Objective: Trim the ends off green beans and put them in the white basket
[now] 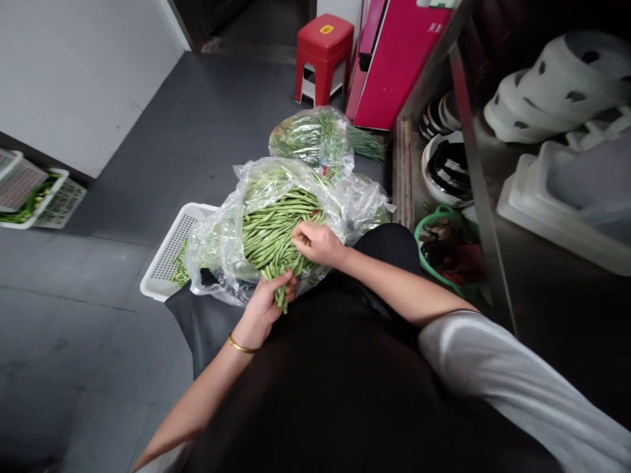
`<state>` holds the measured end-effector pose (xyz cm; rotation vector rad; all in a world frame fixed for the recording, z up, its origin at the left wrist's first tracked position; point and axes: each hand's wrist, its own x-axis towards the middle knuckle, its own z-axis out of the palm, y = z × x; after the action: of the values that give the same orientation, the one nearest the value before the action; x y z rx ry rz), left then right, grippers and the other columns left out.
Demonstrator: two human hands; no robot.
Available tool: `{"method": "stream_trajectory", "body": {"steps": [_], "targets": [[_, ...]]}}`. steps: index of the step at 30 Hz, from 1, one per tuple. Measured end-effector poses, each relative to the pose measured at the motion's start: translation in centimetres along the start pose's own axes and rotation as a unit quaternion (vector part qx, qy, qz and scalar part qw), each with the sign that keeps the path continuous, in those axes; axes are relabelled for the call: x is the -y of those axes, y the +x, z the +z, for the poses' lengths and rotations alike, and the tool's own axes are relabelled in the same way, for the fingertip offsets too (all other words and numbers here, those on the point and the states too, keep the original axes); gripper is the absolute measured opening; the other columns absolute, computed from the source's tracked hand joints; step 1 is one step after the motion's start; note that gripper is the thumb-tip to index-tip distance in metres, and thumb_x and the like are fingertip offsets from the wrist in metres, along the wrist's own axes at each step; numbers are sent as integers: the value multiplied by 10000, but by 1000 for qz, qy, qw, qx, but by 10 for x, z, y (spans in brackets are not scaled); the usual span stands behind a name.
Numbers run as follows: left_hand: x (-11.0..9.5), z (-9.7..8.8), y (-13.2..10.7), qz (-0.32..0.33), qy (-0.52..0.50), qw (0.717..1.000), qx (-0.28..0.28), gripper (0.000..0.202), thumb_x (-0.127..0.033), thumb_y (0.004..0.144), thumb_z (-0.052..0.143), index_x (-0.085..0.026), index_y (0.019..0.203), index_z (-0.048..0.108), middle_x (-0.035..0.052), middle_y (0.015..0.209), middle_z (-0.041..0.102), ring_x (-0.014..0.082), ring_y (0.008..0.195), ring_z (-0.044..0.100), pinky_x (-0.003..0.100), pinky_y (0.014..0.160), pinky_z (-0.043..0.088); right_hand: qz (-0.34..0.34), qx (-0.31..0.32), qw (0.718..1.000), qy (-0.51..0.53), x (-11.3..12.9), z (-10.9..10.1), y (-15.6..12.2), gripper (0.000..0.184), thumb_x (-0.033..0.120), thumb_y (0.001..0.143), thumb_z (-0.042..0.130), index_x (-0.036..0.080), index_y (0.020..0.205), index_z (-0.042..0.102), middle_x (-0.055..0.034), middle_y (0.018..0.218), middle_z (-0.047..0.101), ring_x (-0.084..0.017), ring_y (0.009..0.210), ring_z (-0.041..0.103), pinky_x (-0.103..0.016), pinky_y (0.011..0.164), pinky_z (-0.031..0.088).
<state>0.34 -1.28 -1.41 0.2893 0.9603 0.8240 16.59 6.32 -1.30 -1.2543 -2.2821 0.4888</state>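
A clear plastic bag (231,197) lies wide at the mouth in front of my lap, full of long green beans (276,220). My left hand (273,295) is closed around a small bunch of beans (282,279) at the bag's near edge. Over the right part of the pile, my right hand (320,243) is closed with its fingers curled at the beans. What its fingertips pinch, if anything, is too small to make out. To the left, partly under the bag, a white perforated basket (162,263) holds some green pieces.
Behind stand another bag of greens (300,138) and a red stool (324,49). A pink cabinet (394,66) is at the back right. Metal shelving with white containers (566,85) and a green basket (419,233) lines my right. More white baskets (59,200) are at far left.
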Motion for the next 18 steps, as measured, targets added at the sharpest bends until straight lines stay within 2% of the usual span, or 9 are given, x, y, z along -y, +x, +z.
{"method": "stream_trajectory", "body": {"steps": [2,4,7,10,13,18], "targets": [[0,5,4,37,-8,999,-28,241,-204,613,768,-102,767,613,2,618,573,58,455,448,177,400,335,-28,-51,995,85,14,-1,-32,227,248,919,412,134,906,608,-68,841,662,-131,756,598,-244,718,455],[2,9,6,60,-14,997,-35,241,-214,604,775,-101,742,612,-4,607,566,60,456,458,180,403,347,-45,-73,989,119,22,2,-58,242,266,935,408,146,942,618,-60,861,683,-120,764,617,-231,718,465],[5,14,6,89,-19,995,-28,222,-203,608,769,-112,726,604,-14,597,549,50,450,442,175,406,341,-39,-67,994,74,25,6,-78,291,276,952,380,131,907,629,-73,823,689,-128,737,624,-238,686,464],[6,17,3,139,10,990,-15,209,-191,624,753,-121,759,610,-33,554,515,52,438,429,180,411,333,-75,-15,997,-4,23,6,-86,365,288,963,347,116,788,617,-76,717,661,-141,683,607,-246,626,436],[6,17,-1,147,41,988,7,183,-178,637,731,-122,761,609,-48,508,468,59,423,418,188,404,316,-129,21,991,-37,25,4,-88,367,296,968,336,122,788,606,-63,706,643,-131,672,589,-234,594,399],[3,12,-3,157,0,987,25,171,-144,645,714,-137,726,564,-47,567,458,46,452,408,172,404,302,-79,19,988,-128,30,-3,-85,352,302,955,362,129,751,590,-53,657,604,-127,592,534,-251,509,297]]}}
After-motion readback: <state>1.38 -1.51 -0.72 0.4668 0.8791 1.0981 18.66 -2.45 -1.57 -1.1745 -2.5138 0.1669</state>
